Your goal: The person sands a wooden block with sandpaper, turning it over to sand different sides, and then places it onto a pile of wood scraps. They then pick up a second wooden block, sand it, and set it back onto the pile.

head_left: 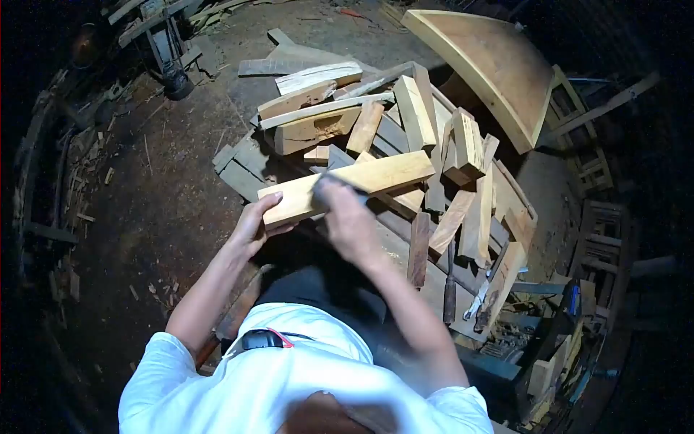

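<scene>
A long, pale wooden block [390, 172] lies slantwise in front of me, above a heap of cut wood. My left hand [254, 223] is closed round its near left end, with the thumb on top. Over the middle of the block, my right hand [345, 217] grips a dark, flat object [334, 189] against the wood's upper face. That object is blurred, and I cannot make out what it is.
Many wood offcuts [318, 130] are piled beyond the block. A chisel-like tool [450, 293] and a metal tool [477, 300] lie at the right. A large wooden panel [499, 61] leans at the upper right. Scraps litter the dirt floor [144, 202].
</scene>
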The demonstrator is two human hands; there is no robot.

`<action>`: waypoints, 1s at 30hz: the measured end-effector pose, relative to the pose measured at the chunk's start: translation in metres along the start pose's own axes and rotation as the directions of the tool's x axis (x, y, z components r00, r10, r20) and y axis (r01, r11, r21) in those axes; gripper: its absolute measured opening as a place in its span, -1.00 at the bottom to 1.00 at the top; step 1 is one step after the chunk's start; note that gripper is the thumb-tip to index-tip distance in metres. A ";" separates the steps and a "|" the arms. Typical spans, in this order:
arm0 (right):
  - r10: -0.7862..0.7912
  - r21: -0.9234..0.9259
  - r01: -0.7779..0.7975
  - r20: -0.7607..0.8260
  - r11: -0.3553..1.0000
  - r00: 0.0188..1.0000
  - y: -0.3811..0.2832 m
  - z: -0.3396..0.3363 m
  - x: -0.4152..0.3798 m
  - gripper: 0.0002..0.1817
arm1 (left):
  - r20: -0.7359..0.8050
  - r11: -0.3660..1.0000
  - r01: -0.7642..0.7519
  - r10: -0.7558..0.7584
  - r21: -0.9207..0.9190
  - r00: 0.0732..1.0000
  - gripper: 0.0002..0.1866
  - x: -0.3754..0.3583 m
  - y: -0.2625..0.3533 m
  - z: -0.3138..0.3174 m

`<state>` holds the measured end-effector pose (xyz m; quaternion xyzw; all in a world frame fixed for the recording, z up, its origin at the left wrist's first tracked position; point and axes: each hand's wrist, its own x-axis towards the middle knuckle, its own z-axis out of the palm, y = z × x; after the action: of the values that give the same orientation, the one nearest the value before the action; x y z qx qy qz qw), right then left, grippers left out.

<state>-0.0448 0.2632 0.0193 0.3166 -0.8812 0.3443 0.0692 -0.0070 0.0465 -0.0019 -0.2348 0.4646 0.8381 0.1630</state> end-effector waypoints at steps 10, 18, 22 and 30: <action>0.407 -0.182 -0.493 -0.367 0.851 0.836 0.146 -0.056 0.009 -0.66 | -0.064 0.951 -0.044 0.025 -0.305 0.998 -0.37 0.014 -0.006 0.006; -0.050 -0.234 -0.008 -0.243 0.972 0.969 0.081 -0.017 0.001 -0.54 | 0.022 0.880 0.050 -0.044 -0.472 0.999 -0.35 0.015 -0.006 0.001; 0.515 -0.224 -0.603 -0.349 0.766 0.783 0.142 -0.079 0.012 -0.66 | 0.028 0.836 0.080 -0.077 -0.543 0.997 -0.32 0.016 -0.006 0.004; 0.009 -0.136 -0.032 -0.170 0.990 0.985 0.016 0.015 0.000 -0.54 | 0.089 0.811 0.104 -0.065 -0.575 0.994 -0.28 0.014 -0.003 0.006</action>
<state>-0.0531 0.2618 -0.0009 0.2716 -0.8970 0.3089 0.1620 -0.0182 0.0539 -0.0093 -0.2663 0.1715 0.9387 0.1361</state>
